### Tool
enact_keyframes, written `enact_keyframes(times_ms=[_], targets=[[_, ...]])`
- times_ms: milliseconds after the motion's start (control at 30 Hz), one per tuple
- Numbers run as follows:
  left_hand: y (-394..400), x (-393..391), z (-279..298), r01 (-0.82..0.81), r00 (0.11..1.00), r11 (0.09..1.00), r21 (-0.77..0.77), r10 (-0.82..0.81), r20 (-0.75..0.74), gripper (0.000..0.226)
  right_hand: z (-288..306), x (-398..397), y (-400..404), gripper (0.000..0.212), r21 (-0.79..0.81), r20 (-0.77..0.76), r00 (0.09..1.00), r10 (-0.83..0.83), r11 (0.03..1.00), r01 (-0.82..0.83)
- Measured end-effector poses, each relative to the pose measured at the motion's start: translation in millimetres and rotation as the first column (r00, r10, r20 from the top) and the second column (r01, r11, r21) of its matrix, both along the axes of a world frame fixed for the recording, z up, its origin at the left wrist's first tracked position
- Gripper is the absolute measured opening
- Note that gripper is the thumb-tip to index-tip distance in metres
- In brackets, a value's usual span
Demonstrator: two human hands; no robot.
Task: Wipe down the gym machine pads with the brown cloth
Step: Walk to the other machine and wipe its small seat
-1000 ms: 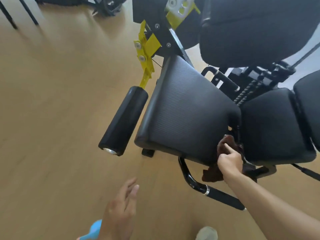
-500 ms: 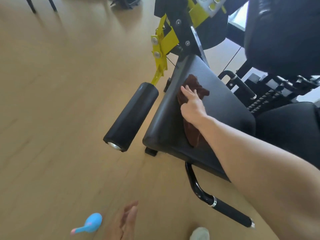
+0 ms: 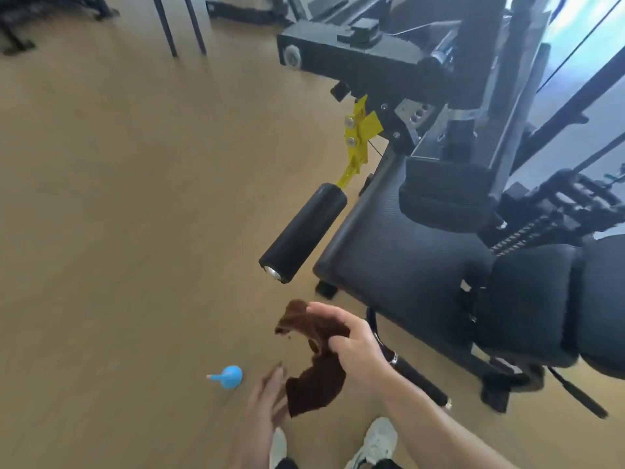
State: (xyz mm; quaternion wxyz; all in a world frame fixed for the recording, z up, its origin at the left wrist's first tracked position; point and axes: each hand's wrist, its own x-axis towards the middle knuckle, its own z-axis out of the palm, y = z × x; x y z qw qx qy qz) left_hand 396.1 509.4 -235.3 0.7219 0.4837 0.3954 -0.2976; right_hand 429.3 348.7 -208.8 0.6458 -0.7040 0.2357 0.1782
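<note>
My right hand [image 3: 355,346] grips the brown cloth [image 3: 314,360], which hangs crumpled in the air in front of the machine, off the pads. My left hand [image 3: 267,404] is open just below and left of the cloth, fingers near its lower edge. The black seat pad [image 3: 399,265] of the gym machine lies to the upper right. A black roller pad [image 3: 304,231] sticks out on a yellow bracket [image 3: 358,140] to the left of the seat. A second black pad [image 3: 527,299] sits right of the seat.
A small blue object [image 3: 230,376] lies on the wooden floor [image 3: 118,214] left of my hands. A black handle bar [image 3: 416,377] juts out below the seat. My white shoes [image 3: 375,441] show at the bottom. Other equipment legs [image 3: 179,25] stand at the top.
My right hand has lifted the cloth off the seat pad and pulled it back toward me. My left hand has risen toward the cloth. The view has shifted back and to the right.
</note>
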Motion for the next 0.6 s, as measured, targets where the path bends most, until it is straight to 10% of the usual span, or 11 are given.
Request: enact_keyframes(times_ms=[167, 333, 600], targets=[[15, -3, 83, 0.174, 0.983, 0.967, -0.185, -0.158, 0.097, 0.064, 78, -83, 36, 0.07, 0.168, 0.085, 0.996, 0.028, 0.985, -0.042], [-17, -25, 107, 0.498, 0.864, 0.867, 0.025, -0.498, 0.07, 0.081, 106, -132, 15, 0.054, 0.114, 0.038, 0.859, -0.511, 0.856, 0.504], [-81, -103, 152, 0.838, 0.47, 0.536, 0.102, -0.804, 0.365, 0.026, 155, -250, -13, 0.016, 0.104, -0.005, 0.607, -0.795, 0.603, 0.791]])
